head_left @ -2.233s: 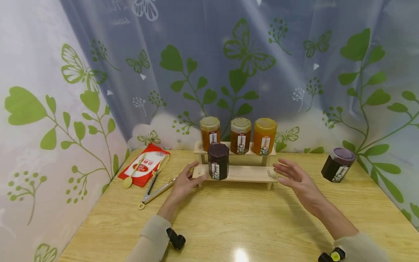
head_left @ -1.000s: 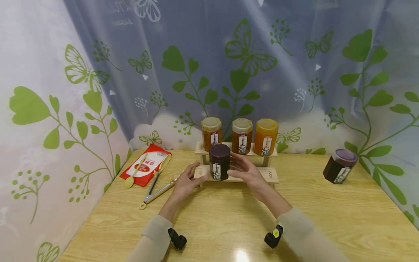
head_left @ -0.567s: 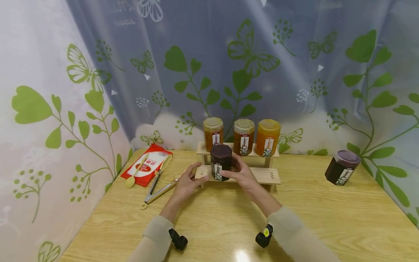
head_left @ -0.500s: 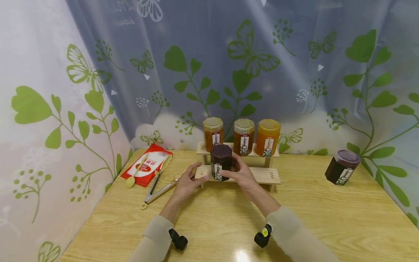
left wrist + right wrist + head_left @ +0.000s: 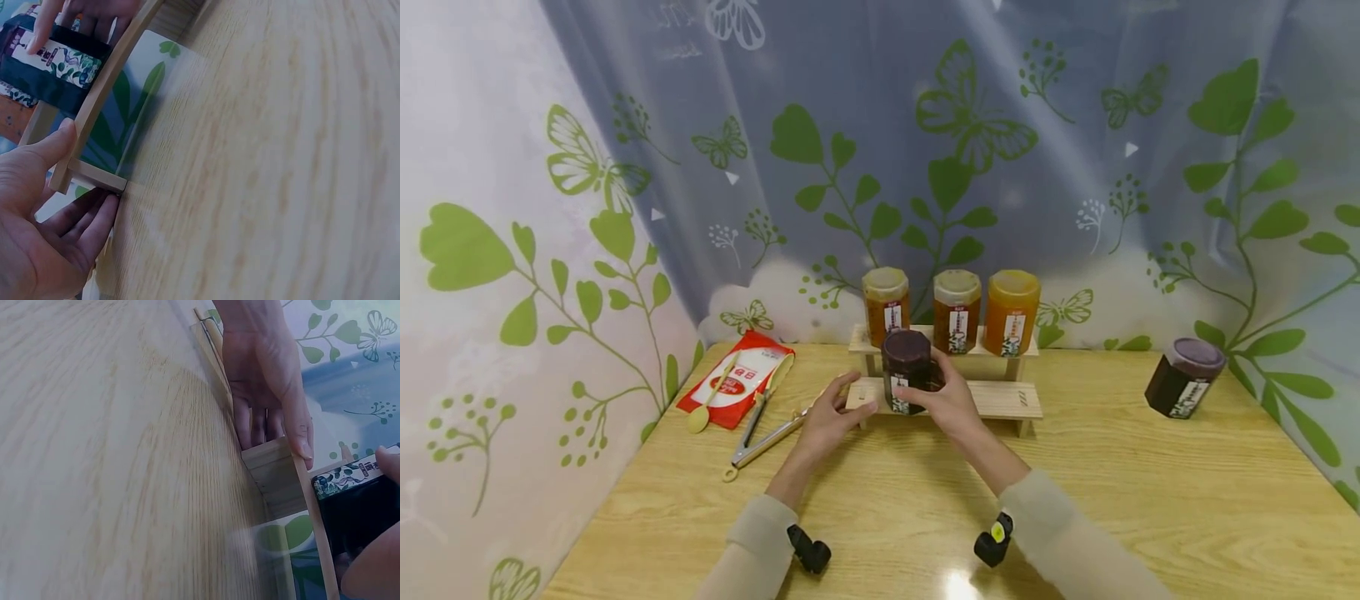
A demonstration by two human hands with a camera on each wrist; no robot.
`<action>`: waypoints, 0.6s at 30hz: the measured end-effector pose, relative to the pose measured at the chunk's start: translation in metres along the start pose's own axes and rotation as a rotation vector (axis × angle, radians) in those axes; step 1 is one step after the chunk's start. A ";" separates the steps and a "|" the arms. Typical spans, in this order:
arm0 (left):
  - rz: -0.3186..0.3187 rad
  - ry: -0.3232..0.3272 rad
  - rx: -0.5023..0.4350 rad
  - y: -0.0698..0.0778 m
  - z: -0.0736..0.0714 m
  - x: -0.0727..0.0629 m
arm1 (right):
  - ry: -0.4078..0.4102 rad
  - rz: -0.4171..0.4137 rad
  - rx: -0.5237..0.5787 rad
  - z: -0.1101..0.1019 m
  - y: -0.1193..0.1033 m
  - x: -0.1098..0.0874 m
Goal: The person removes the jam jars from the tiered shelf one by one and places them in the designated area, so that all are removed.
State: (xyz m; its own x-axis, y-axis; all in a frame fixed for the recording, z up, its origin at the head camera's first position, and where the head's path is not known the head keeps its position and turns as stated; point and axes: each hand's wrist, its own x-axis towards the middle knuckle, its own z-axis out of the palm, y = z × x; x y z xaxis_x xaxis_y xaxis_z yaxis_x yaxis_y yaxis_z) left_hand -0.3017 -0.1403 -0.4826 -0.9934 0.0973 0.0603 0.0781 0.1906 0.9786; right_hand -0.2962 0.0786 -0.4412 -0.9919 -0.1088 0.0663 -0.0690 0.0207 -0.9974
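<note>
A two-step wooden rack (image 5: 1007,400) stands on the table. On its lower step, toward the left, is an upright dark purple jar (image 5: 907,358) with a white label. My right hand (image 5: 953,402) holds this jar from the right, thumb across the label and fingers behind it, partly hidden. The left hand (image 5: 829,421) grips the left end of the lower step; in the left wrist view the thumb (image 5: 62,134) lies on the board's edge and the fingers bend against the leg (image 5: 97,176).
Three amber and orange jars, among them an orange jar (image 5: 1011,312), line the upper step. A second dark jar (image 5: 1185,379) stands far right on the table. At left lie a red and white bag (image 5: 737,379), a yellow spoon (image 5: 698,417) and metal tongs (image 5: 767,442).
My right hand has come from the rack's right end over to the dark jar and closed round it. The left hand keeps its place, and the jar stays on the lower step.
</note>
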 end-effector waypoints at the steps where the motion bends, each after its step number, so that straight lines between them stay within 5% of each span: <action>1: 0.001 0.001 0.000 0.000 0.000 0.000 | 0.000 0.000 -0.006 -0.001 0.000 -0.001; 18: -0.002 0.011 0.019 0.017 0.002 -0.009 | -0.009 0.029 -0.051 -0.051 -0.002 -0.026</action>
State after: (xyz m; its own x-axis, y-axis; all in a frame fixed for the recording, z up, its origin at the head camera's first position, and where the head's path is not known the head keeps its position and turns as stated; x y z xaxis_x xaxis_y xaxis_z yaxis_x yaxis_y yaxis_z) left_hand -0.2908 -0.1357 -0.4667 -0.9944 0.0862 0.0608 0.0777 0.2091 0.9748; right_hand -0.2754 0.1326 -0.4395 -0.9925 -0.1163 0.0366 -0.0454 0.0746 -0.9962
